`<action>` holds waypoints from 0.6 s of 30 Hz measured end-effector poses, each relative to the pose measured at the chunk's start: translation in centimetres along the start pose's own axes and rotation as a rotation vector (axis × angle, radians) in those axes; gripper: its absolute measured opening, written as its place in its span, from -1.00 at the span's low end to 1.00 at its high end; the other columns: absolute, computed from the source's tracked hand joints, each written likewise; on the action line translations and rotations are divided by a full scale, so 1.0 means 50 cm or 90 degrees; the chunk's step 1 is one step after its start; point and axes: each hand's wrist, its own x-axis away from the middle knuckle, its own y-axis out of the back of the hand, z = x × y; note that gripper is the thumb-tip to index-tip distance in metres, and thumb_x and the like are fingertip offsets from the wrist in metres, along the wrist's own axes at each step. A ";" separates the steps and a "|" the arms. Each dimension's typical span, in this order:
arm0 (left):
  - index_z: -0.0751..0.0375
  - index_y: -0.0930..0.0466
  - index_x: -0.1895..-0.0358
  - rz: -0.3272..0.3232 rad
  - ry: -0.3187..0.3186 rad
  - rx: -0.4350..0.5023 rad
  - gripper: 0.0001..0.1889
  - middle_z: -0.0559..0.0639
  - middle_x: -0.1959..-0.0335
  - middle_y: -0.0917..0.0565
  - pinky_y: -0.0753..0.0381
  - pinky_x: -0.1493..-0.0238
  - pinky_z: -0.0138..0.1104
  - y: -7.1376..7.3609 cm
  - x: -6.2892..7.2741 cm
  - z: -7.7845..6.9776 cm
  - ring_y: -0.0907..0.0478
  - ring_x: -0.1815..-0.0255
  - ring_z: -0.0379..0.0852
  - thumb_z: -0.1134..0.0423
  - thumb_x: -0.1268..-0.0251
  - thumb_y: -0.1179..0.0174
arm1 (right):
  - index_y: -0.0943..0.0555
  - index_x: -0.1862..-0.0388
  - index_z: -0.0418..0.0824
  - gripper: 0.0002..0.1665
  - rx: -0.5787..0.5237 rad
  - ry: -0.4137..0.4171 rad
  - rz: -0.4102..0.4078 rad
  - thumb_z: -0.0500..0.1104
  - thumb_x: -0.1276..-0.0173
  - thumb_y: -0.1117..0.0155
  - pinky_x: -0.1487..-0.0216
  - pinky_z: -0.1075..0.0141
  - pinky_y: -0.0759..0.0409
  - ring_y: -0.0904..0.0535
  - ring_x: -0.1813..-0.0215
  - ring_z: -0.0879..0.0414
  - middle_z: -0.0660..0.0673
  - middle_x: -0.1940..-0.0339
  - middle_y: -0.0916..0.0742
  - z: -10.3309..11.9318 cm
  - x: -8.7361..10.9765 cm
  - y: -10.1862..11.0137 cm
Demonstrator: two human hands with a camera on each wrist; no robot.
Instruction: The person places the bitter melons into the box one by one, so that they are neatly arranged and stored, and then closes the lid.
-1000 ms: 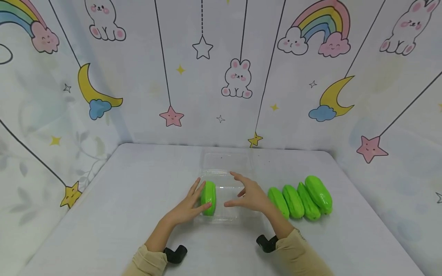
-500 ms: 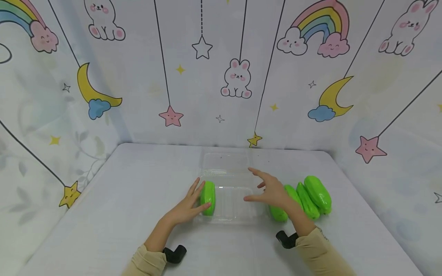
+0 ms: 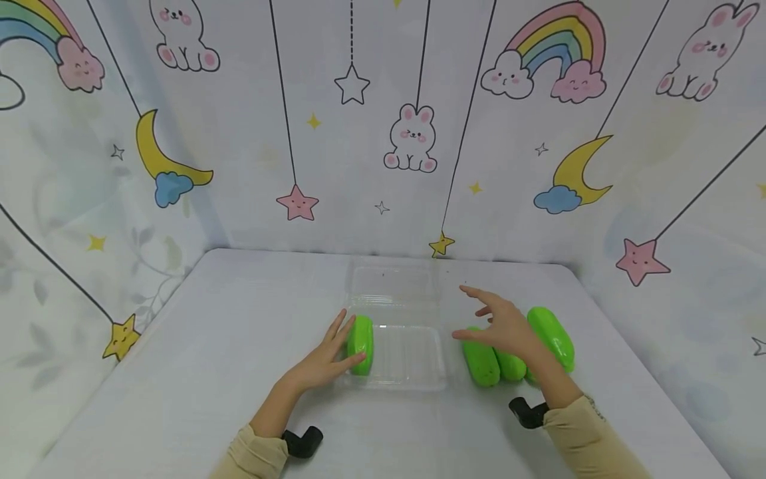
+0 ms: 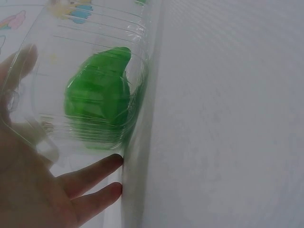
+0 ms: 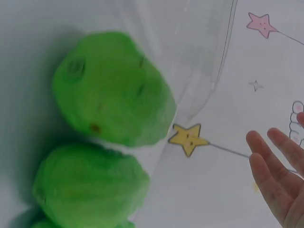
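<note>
A long, glossy green vegetable (image 3: 361,344) of a kind I cannot tell lies in the left side of a clear plastic box (image 3: 413,386). My left hand (image 3: 320,362) rests at the box's left wall with straight, spread fingers. Its thumb reaches over the near end of that vegetable. Through the clear wall, the left wrist view shows the same green vegetable (image 4: 99,97). Over the row at right, my right hand (image 3: 509,326) hovers with thumb and fingers apart, holding nothing. The nearest green vegetable (image 3: 481,364) lies beneath its thumb; the hand and forearm partly hide others.
The box's lid (image 3: 391,283) lies folded back behind it. At the row's right end is a larger green vegetable (image 3: 553,336). A white cloth (image 3: 239,313) covers the table, and a printed curtain (image 3: 359,153) rises behind. Black devices (image 3: 304,442) sit at both wrists.
My right hand has moved right, from above the box to above the row. The leftmost vegetable there has shifted and turned slightly. The left hand and the vegetable in the box have stayed put.
</note>
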 end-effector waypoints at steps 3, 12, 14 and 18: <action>0.08 0.22 -0.46 -0.002 -0.002 -0.002 -0.15 -0.04 -0.47 0.38 -0.08 -0.23 0.16 0.001 0.002 -0.001 0.17 -0.42 0.19 -0.12 -0.26 -0.05 | -0.26 -0.37 -0.03 0.03 0.013 -0.008 -0.002 0.31 0.06 -0.37 0.07 0.03 -0.52 -0.53 0.01 -0.10 -0.23 -0.27 -0.41 -0.017 0.004 0.013; 0.12 0.20 -0.46 -0.008 0.000 -0.004 -0.14 -0.01 -0.47 0.36 -0.10 -0.21 0.17 0.003 0.002 -0.004 0.16 -0.41 0.21 -0.11 -0.26 -0.06 | -0.24 -0.38 -0.04 0.05 0.051 -0.021 -0.016 0.34 0.05 -0.35 0.08 -0.03 -0.51 -0.49 -0.03 -0.15 -0.27 -0.27 -0.40 -0.050 0.020 0.055; 0.08 0.22 -0.46 -0.004 0.001 -0.003 -0.14 -0.03 -0.47 0.37 -0.10 -0.22 0.16 0.004 0.002 -0.004 0.17 -0.42 0.19 -0.12 -0.26 -0.06 | -0.23 -0.39 -0.04 0.06 0.063 -0.027 -0.016 0.36 0.06 -0.33 0.08 -0.03 -0.50 -0.48 -0.06 -0.16 -0.27 -0.28 -0.39 -0.060 0.022 0.062; 0.04 0.24 -0.46 0.002 0.002 0.001 -0.14 -0.07 -0.46 0.39 -0.08 -0.24 0.14 0.002 0.002 -0.002 0.19 -0.42 0.16 -0.13 -0.26 -0.05 | -0.22 -0.39 -0.03 0.06 0.081 -0.037 -0.020 0.36 0.04 -0.32 0.09 -0.09 -0.46 -0.45 -0.09 -0.18 -0.28 -0.28 -0.37 -0.081 0.028 0.073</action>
